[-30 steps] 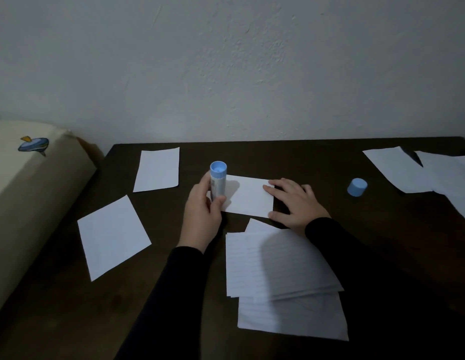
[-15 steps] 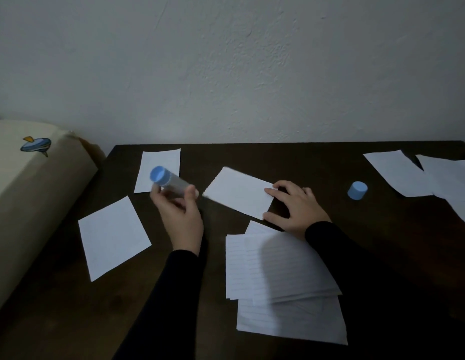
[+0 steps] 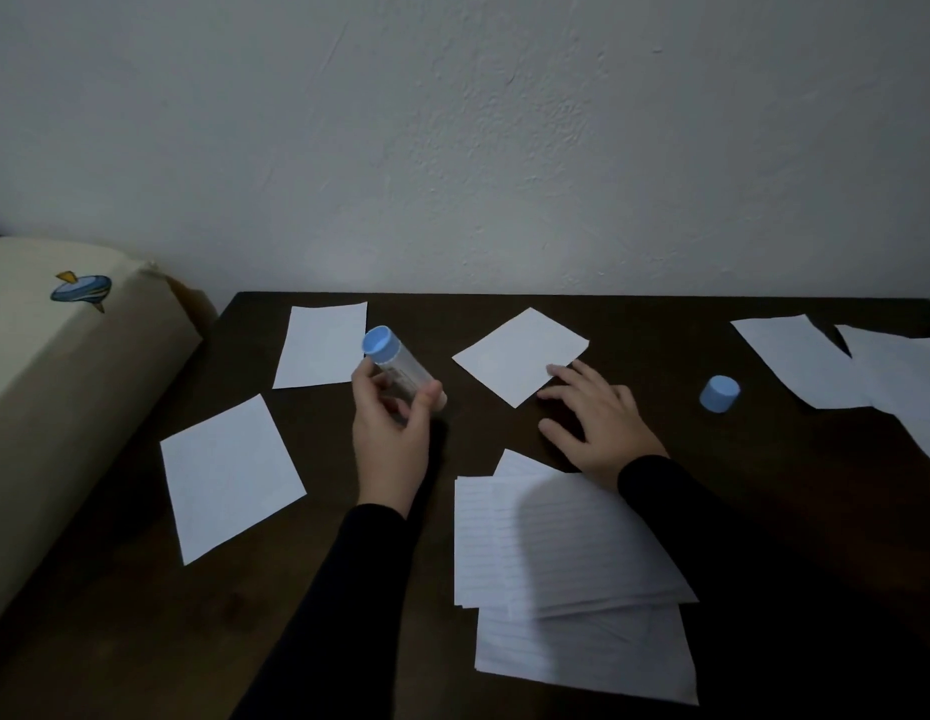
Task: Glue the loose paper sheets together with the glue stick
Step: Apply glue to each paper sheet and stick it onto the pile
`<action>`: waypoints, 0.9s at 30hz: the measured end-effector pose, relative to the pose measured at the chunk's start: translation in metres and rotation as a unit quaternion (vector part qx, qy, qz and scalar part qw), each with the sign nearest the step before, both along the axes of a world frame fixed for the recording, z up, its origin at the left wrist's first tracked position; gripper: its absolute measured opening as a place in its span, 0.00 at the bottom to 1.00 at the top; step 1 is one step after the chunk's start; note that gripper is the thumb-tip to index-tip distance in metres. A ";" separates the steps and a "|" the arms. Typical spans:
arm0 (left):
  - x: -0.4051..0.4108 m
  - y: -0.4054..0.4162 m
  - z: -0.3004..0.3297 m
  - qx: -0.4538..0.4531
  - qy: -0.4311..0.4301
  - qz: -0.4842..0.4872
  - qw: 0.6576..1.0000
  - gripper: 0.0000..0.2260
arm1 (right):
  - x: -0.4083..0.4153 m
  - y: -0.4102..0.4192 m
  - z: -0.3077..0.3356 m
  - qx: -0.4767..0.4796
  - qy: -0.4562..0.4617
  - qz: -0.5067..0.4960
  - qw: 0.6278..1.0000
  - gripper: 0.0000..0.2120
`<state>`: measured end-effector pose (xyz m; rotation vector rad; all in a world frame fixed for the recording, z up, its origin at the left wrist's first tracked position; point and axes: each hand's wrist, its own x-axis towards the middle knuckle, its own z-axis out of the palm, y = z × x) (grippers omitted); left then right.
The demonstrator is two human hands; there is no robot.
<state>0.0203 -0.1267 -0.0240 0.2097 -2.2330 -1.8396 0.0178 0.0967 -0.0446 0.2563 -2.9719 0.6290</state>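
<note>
Item: glue stick (image 3: 399, 370), uncapped, tilted, gripped in my left hand (image 3: 392, 433).
Detail: thumb and fingers curl round its barrel; my right hand (image 3: 598, 418) lies spread, fingertips (image 3: 556, 370) touching the small sheet (image 3: 517, 353); blue cap (image 3: 719, 393) right of them, lined stack (image 3: 561, 543) under my wrist.

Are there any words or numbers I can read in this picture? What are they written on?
No text can be read.
glue stick, held in the left hand: dark print on its label, too blurred to read.
lined sheets: only ruled lines, no writing.
cushion: a spinning-top picture, no words.
</note>
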 end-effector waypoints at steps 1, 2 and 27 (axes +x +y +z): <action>0.000 0.000 -0.001 -0.004 -0.002 -0.005 1.000 0.27 | 0.000 0.000 0.001 0.009 -0.016 0.012 1.000 0.22; 0.000 0.000 -0.001 -0.009 -0.001 -0.008 1.000 0.27 | -0.001 -0.001 0.002 0.025 -0.035 0.022 0.999 0.24; 0.020 0.043 0.001 -0.067 0.010 -0.191 0.979 0.21 | 0.005 -0.001 0.004 -0.021 -0.030 0.028 0.999 0.18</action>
